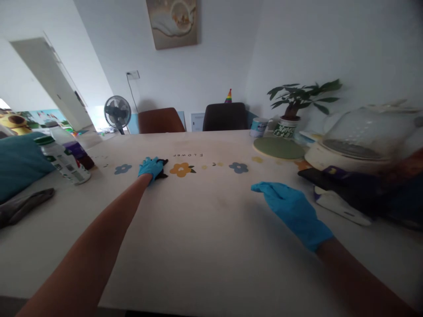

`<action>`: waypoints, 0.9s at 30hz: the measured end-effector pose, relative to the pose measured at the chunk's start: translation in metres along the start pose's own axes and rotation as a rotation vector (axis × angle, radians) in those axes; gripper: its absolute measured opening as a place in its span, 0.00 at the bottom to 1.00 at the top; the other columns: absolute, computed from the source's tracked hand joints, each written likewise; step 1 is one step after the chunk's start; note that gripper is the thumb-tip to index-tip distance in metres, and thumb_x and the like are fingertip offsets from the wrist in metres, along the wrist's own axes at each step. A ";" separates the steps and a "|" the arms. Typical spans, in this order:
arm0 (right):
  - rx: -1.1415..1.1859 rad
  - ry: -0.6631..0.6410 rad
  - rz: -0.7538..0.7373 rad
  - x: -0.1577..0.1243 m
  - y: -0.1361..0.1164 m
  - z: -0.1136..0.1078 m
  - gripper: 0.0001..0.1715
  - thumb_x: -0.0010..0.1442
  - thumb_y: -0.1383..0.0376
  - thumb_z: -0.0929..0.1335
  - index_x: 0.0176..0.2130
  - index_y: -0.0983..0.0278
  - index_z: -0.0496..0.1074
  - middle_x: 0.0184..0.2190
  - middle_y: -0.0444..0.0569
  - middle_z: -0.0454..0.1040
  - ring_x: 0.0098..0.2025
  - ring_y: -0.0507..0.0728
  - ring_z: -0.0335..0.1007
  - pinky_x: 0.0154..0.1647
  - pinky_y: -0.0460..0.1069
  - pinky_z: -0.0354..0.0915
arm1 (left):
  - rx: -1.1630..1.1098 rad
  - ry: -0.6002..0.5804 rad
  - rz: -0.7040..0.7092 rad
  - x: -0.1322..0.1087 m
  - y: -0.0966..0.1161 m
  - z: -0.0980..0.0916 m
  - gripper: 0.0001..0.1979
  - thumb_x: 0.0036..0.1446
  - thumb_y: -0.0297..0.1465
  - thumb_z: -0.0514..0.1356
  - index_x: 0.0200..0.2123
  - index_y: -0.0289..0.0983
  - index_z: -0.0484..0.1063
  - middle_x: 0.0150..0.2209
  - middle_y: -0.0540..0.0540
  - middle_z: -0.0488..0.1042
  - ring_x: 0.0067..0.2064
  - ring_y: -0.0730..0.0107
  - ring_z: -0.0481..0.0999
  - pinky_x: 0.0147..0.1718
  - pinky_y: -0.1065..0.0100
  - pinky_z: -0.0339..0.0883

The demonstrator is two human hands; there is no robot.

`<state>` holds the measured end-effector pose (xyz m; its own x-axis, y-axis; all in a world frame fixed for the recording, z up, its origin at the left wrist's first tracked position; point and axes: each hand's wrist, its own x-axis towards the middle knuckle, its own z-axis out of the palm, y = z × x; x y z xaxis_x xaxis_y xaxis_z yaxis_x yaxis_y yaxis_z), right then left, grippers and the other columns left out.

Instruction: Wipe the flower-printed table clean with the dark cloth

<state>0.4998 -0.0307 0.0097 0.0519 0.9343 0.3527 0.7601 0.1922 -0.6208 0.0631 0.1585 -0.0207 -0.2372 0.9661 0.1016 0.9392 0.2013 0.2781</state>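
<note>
A dark cloth [162, 175] lies on the tabletop [198, 233], its corners pointing right, its long axis hidden under the left hand [151, 166], whose grip I cannot tell; an orange flower sits just beside; the right hand [291, 211] is released, fingers extended leftward.

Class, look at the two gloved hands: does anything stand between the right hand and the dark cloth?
Nothing visible stands between the right hand and the dark cloth, only flat tabletop. The left hand covers part of the cloth, leaving dark edges showing.
</note>
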 end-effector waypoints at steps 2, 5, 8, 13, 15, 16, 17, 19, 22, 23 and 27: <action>0.004 0.013 -0.003 0.001 0.000 0.000 0.22 0.70 0.56 0.63 0.43 0.54 0.86 0.53 0.49 0.87 0.58 0.67 0.84 0.68 0.68 0.74 | 0.002 -0.001 -0.055 0.004 0.000 -0.001 0.31 0.68 0.44 0.52 0.66 0.32 0.73 0.70 0.18 0.66 0.71 0.26 0.66 0.68 0.33 0.59; -0.002 0.024 -0.027 0.002 -0.001 0.000 0.22 0.69 0.56 0.63 0.43 0.54 0.86 0.51 0.49 0.87 0.56 0.67 0.85 0.67 0.67 0.75 | 0.004 0.000 -0.091 0.008 0.014 0.002 0.32 0.71 0.42 0.47 0.66 0.27 0.71 0.74 0.15 0.58 0.77 0.25 0.57 0.70 0.32 0.54; -0.006 0.037 -0.075 0.002 -0.003 0.000 0.22 0.69 0.56 0.63 0.43 0.53 0.86 0.50 0.48 0.88 0.55 0.65 0.86 0.65 0.64 0.77 | 0.002 -0.012 -0.047 0.011 0.040 0.011 0.32 0.71 0.43 0.47 0.67 0.30 0.71 0.77 0.19 0.55 0.80 0.28 0.51 0.72 0.32 0.51; -0.023 0.052 -0.138 0.002 -0.002 0.000 0.23 0.68 0.57 0.62 0.43 0.56 0.86 0.48 0.51 0.88 0.52 0.66 0.87 0.61 0.64 0.79 | -0.002 -0.076 0.136 0.007 0.111 0.036 0.37 0.70 0.51 0.48 0.71 0.36 0.68 0.81 0.29 0.52 0.82 0.36 0.47 0.77 0.38 0.43; -0.026 0.062 -0.144 0.001 0.000 -0.001 0.22 0.69 0.58 0.63 0.43 0.56 0.86 0.48 0.51 0.88 0.52 0.65 0.87 0.62 0.63 0.79 | -0.007 -0.116 0.210 0.001 0.145 0.046 0.42 0.69 0.56 0.48 0.74 0.35 0.65 0.81 0.29 0.49 0.82 0.35 0.45 0.78 0.37 0.39; -0.024 0.066 -0.141 0.001 0.001 -0.002 0.22 0.69 0.59 0.63 0.43 0.55 0.86 0.48 0.51 0.88 0.52 0.65 0.87 0.62 0.62 0.79 | -0.012 -0.138 0.243 -0.004 0.161 0.050 0.43 0.68 0.57 0.48 0.76 0.35 0.63 0.82 0.29 0.48 0.82 0.35 0.44 0.78 0.37 0.37; -0.020 0.072 -0.136 0.001 0.001 -0.002 0.22 0.70 0.59 0.62 0.44 0.55 0.86 0.48 0.50 0.88 0.53 0.64 0.87 0.62 0.61 0.79 | -0.018 -0.158 0.276 -0.008 0.176 0.053 0.44 0.68 0.57 0.48 0.77 0.36 0.62 0.82 0.29 0.47 0.83 0.35 0.43 0.78 0.36 0.36; -0.012 0.084 -0.128 0.001 0.002 -0.003 0.22 0.70 0.58 0.62 0.45 0.54 0.86 0.49 0.50 0.88 0.53 0.63 0.87 0.62 0.60 0.79 | -0.027 -0.192 0.343 -0.019 0.200 0.058 0.43 0.69 0.57 0.47 0.77 0.37 0.61 0.82 0.30 0.46 0.83 0.35 0.42 0.78 0.36 0.34; -0.006 0.095 -0.126 0.001 0.002 -0.004 0.22 0.70 0.59 0.62 0.45 0.55 0.86 0.49 0.50 0.88 0.53 0.64 0.86 0.62 0.61 0.79 | -0.032 -0.211 0.455 -0.034 0.219 0.059 0.39 0.71 0.52 0.47 0.75 0.36 0.64 0.81 0.31 0.51 0.82 0.35 0.44 0.78 0.37 0.36; -0.006 0.097 -0.121 0.001 0.002 -0.004 0.22 0.70 0.59 0.62 0.44 0.55 0.86 0.50 0.50 0.88 0.54 0.64 0.86 0.63 0.62 0.79 | -0.035 -0.214 0.485 -0.039 0.222 0.059 0.38 0.71 0.50 0.47 0.74 0.35 0.65 0.80 0.31 0.54 0.82 0.36 0.46 0.79 0.38 0.37; 0.004 0.104 -0.045 0.005 0.004 -0.006 0.21 0.70 0.60 0.63 0.44 0.55 0.87 0.51 0.50 0.87 0.56 0.65 0.85 0.65 0.64 0.76 | -0.046 -0.230 0.590 -0.065 0.221 0.057 0.36 0.71 0.52 0.50 0.71 0.36 0.69 0.77 0.32 0.62 0.81 0.38 0.52 0.78 0.44 0.45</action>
<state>0.5071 -0.0268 0.0133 0.0850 0.8883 0.4514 0.7609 0.2346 -0.6050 0.2998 0.1498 -0.0202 0.3817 0.9232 0.0439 0.8826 -0.3782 0.2793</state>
